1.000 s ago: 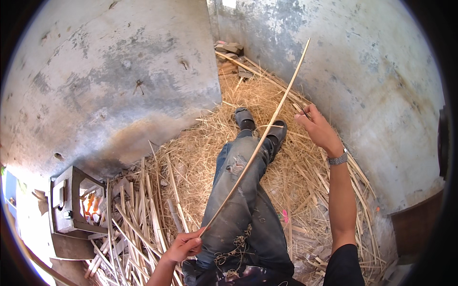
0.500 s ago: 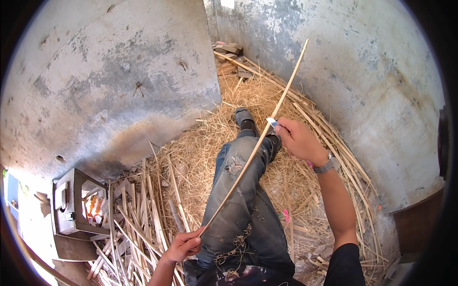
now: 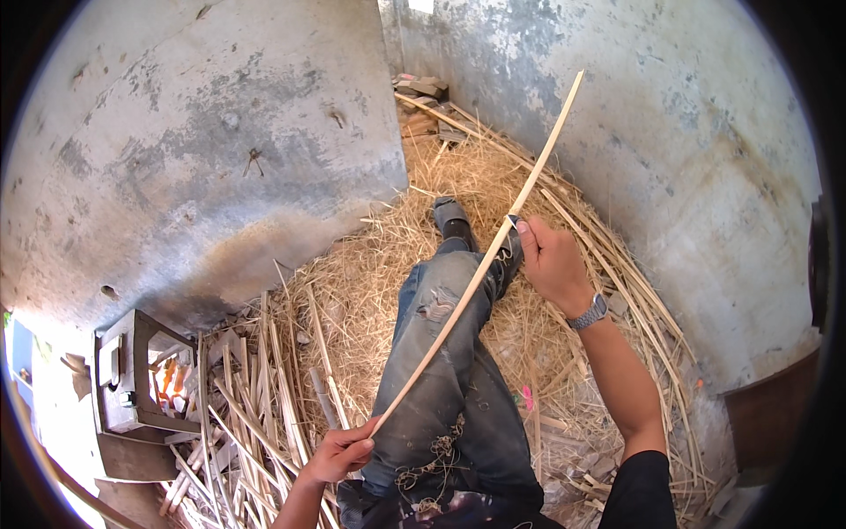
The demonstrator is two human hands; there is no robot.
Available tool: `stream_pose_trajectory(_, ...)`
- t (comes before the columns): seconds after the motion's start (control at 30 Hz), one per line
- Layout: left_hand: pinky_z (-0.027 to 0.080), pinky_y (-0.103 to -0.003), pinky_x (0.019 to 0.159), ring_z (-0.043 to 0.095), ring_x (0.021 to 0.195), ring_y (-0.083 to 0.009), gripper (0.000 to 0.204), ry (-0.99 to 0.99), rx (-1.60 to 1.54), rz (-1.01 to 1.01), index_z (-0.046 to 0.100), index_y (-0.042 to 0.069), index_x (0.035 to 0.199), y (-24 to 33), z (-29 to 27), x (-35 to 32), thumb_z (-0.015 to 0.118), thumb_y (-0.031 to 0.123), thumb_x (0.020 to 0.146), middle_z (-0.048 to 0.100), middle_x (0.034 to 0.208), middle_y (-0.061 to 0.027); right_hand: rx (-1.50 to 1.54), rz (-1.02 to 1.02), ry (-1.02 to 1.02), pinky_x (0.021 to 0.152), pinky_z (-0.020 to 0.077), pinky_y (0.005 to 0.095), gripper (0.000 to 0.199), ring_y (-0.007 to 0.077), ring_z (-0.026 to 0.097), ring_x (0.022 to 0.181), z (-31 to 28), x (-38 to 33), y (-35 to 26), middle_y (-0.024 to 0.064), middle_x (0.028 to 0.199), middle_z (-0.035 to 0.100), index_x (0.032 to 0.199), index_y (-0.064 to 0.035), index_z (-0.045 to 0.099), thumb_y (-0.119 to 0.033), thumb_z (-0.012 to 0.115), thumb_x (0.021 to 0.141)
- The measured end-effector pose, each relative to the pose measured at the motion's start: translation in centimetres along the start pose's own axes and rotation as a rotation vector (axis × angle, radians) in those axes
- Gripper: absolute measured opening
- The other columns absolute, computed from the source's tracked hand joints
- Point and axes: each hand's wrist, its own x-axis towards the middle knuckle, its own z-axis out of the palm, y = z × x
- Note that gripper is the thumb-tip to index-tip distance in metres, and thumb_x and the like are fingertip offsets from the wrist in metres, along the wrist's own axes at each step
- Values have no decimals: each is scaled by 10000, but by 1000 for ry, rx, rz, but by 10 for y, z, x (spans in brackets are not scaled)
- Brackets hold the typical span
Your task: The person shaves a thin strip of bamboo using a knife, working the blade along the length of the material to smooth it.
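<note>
A long, pale bamboo strip (image 3: 477,278) slants from my lap up past my feet, its far tip in front of the wall. My left hand (image 3: 342,452) is closed round its near end, thumb on top, beside my thigh. Farther along, my right hand (image 3: 555,264) grips a small knife (image 3: 514,221), most of it hidden in the fist. The short blade shows as a dark tip, lying against the strip's edge. The strip crosses over my worn jeans (image 3: 423,353), below the torn knee.
Curly shavings (image 3: 352,326) cover the floor round my legs. More strips lie in a pile (image 3: 264,397) at left and along the right wall (image 3: 687,176). A wooden stool (image 3: 132,379) lies at the left, near bright light. Stacked bricks (image 3: 420,86) stand at the far corner.
My right wrist has rolled, so the knife blade that faced up bright now shows as a dark edge. The strip's far end has swung slightly right and its broader face shows. My left hand stays put.
</note>
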Motion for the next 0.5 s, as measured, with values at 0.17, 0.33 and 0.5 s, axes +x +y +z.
stream_pose_trajectory(0.17, 314, -257, 539, 342, 593, -69, 513, 22, 2, -43, 438, 2, 1608, 5, 4, -2, 543, 29, 1106, 412, 725, 35, -50, 0, 8, 505, 418, 519, 349, 450, 571, 546, 5, -2, -4, 217, 600, 557, 883, -47, 580, -305, 531, 1113)
stream_pose_trajectory(0.33, 316, -254, 537, 348, 595, -65, 510, 33, 16, -34, 446, 20, 1609, 0, 5, -5, 545, 37, 1109, 405, 721, 46, -31, -87, -41, 491, 437, 512, 365, 434, 585, 533, 15, -16, -10, 200, 587, 564, 856, -54, 576, -315, 536, 1109)
stream_pose_trajectory(0.5, 320, -251, 536, 361, 599, -59, 498, 29, 24, 10, 466, 24, 1599, -4, 10, 2, 552, 46, 1109, 425, 726, 46, -47, 23, -96, 503, 432, 516, 357, 438, 584, 540, 2, -6, -10, 214, 593, 553, 853, -51, 564, -301, 535, 1107)
